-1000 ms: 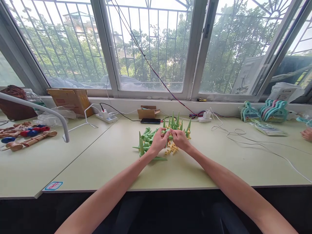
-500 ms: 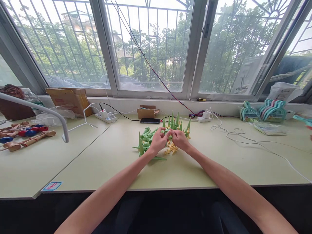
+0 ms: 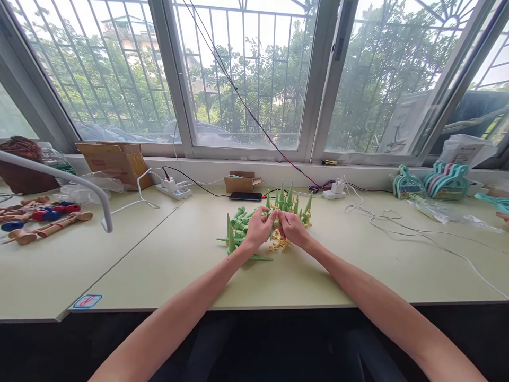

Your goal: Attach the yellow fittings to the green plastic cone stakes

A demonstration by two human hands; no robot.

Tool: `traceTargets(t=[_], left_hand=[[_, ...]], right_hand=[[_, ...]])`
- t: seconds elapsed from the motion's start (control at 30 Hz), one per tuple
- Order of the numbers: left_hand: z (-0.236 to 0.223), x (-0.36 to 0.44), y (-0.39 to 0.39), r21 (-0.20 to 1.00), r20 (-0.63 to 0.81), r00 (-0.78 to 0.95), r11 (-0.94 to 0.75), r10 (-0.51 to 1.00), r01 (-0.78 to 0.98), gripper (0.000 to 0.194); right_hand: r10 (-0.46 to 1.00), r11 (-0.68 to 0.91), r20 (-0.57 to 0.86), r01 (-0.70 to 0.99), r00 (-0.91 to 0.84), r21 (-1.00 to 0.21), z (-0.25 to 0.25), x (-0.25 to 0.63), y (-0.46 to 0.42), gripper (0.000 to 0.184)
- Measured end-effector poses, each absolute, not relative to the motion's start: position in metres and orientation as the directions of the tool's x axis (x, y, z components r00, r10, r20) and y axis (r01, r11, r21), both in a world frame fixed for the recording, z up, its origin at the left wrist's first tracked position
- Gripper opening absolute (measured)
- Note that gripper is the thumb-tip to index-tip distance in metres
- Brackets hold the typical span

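My left hand [image 3: 258,231] and my right hand [image 3: 293,228] meet at the fingertips over the middle of the table. Fingers of my left hand close around a green cone-shaped plastic piece [image 3: 272,232], mostly hidden behind them. My right hand is pinched against it; whatever lies between its fingertips is too small to make out. Left of my hands lies a heap of green cone pieces [image 3: 239,223]. Several green cones [image 3: 282,197] stand upright behind, some with yellow bits at the base. Small yellow plastic pieces [image 3: 280,244] lie loose just below my hands.
A phone [image 3: 245,196] lies before a small open cardboard box [image 3: 242,183]. Power strips [image 3: 175,190] and white cables [image 3: 374,215] run along the back. Wooden toys [image 3: 55,225] lie left beside a white metal arm [image 3: 85,180]. Teal hangers [image 3: 447,181] stand right, near another person's hand [image 3: 504,216].
My hands stay almost in place, fingertips drawn slightly closer together around the piece. At the far right, the other person's teal item and a clear plastic bag have shifted.
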State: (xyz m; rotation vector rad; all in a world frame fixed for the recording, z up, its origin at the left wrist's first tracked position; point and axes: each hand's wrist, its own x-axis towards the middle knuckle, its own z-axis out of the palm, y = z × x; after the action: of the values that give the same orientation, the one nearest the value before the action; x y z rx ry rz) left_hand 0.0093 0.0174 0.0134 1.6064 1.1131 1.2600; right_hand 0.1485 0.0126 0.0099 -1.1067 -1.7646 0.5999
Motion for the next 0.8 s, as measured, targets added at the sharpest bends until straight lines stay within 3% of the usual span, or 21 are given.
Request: traceTargets(t=[0.33, 0.8], left_hand=[[0.021, 0.01, 0.013, 0.955, 0.239, 0.079, -0.249, 0.968, 0.162, 0.039], [0.025, 0.009, 0.01, 0.963, 0.23, 0.024, -0.231, 0.973, 0.137, 0.028]], right_hand=[[0.868, 0.496, 0.441, 0.369, -0.227, -0.786, 0.006, 0.15, 0.015, 0.044], [0.832, 0.552, 0.471, 0.362, -0.293, -0.751, 0.007, 0.15, 0.014, 0.043]])
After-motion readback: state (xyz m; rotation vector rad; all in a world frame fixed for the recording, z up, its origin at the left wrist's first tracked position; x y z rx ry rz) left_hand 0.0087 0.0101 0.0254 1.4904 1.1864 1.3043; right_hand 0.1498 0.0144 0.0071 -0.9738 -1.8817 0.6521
